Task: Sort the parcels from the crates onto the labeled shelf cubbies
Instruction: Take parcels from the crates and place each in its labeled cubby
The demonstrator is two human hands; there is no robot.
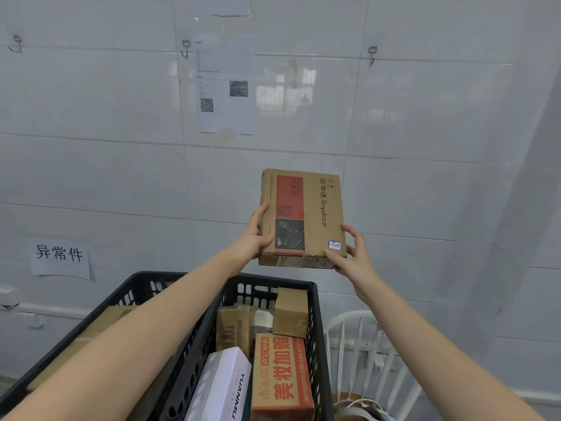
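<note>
Above the black plastic crate, against the white tiled wall, a brown Royalstar carton is held up in both hands. Left hand grips its left edge, fingers curled round the side, thumb on the face. Right hand pinches the lower right corner beside a small blue-edged sticker. Inside the crate lie an orange-printed box, a white box and smaller brown parcels.
</note>
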